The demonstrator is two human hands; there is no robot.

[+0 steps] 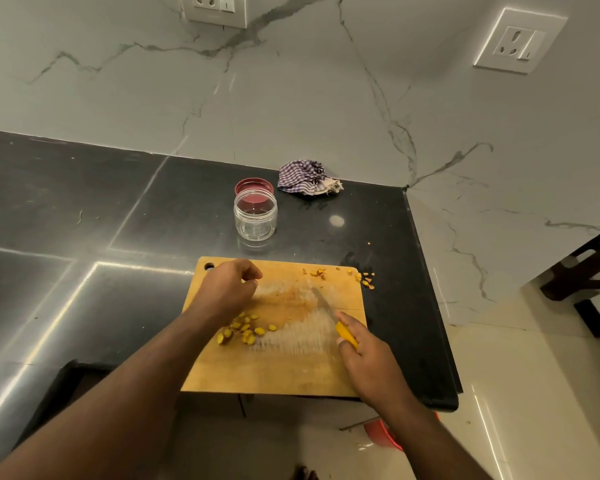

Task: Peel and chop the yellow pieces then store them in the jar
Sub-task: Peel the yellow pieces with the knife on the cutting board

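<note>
While right hand point(368, 355) is gripping the knife point(333, 320), left hand point(232, 289) is hovering with fingers curled, holding nothing visible; chopped yellow pieces point(245, 329) lying mid-board point(274, 368), open jar point(255, 216) beyond on desk. Best: sweep pieces together with the blade flat.

Single head-worn view, wide-angle, looks forward and steeply down onto the cutting board point(274, 368) from close above; beyond the board it takes in counter and wall.
</note>
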